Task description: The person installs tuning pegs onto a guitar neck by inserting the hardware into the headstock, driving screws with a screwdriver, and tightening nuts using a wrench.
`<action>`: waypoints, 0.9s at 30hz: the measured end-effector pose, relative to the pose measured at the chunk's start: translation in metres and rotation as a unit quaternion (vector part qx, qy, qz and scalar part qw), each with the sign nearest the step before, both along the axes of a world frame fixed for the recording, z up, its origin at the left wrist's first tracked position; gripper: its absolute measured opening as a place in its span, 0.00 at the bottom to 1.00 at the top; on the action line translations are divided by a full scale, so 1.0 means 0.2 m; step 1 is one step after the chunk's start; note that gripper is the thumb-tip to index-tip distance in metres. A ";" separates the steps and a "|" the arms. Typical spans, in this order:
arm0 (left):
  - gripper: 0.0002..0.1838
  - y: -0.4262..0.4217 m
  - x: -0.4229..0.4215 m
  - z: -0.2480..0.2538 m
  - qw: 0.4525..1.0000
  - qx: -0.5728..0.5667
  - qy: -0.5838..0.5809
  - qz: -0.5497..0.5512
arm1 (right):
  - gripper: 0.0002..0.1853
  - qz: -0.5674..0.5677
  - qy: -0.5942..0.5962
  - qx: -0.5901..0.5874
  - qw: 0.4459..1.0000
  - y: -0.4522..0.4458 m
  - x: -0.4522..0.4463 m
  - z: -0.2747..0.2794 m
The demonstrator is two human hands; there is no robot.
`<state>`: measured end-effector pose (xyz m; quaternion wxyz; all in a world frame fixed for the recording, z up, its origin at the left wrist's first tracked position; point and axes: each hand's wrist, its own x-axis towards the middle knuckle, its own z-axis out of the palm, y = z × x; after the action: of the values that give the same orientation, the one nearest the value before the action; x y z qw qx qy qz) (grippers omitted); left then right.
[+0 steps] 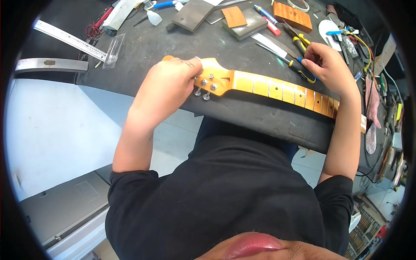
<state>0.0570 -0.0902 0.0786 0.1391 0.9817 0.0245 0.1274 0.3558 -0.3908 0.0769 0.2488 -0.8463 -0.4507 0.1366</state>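
Note:
A guitar neck (pixel 277 89) with a light wooden fretboard and dark dots lies along the front of the bench, its far end passing behind my right forearm. Wrapped over the tip of its headstock (pixel 213 78) is my left hand (pixel 173 80), which hides part of it; several metal tuning pegs (pixel 206 96) show beside the fingers. My right hand (pixel 328 65) is above the neck, fingers curled among the hand tools. A yellow-and-black handled tool (pixel 302 70) lies just below its fingertips, with bits of blue near them. What the curled fingers hold, if anything, is hidden.
Pliers (pixel 296 40), a blue marker (pixel 265 14), a wooden block (pixel 292 16) and dark blocks (pixel 193 15) crowd the back of the bench. A steel ruler (pixel 69 40) and a metal bar (pixel 51 65) are at left. Cables (pixel 368 52) and tools clutter the right edge.

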 end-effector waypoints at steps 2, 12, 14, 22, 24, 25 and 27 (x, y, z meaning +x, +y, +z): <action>0.11 0.02 -0.01 -0.03 1.000 0.010 0.007 -0.011 | 0.13 -0.005 0.013 0.003 1.000 0.00 -0.01 0.01; 0.05 0.48 -0.03 -0.26 0.915 -0.297 -0.217 0.167 | 0.12 0.344 -0.100 0.079 0.930 0.71 -0.58 0.08; 0.04 0.59 0.01 -0.48 0.867 -0.335 -0.302 0.210 | 0.12 0.367 -0.118 0.074 0.920 0.90 -0.62 -0.06; 0.03 0.52 0.02 -0.46 0.883 -0.341 -0.235 0.222 | 0.16 0.362 -0.240 0.051 0.899 0.97 -0.68 -0.08; 0.02 0.51 0.05 -0.45 0.894 -0.325 -0.226 0.212 | 0.15 0.351 -0.259 0.055 0.898 0.97 -0.70 -0.09; 0.02 0.50 0.05 -0.44 0.899 -0.318 -0.220 0.208 | 0.15 0.346 -0.266 0.057 0.898 0.96 -0.70 -0.10; 0.02 0.47 0.02 -0.42 0.895 -0.344 -0.209 0.192 | 0.15 0.347 -0.240 0.089 0.902 0.92 -0.70 -0.09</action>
<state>0.0612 0.0035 -0.0052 0.4432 0.7993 0.2253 0.3375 0.2149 -0.2059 0.0584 0.1439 -0.6178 -0.7723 -0.0331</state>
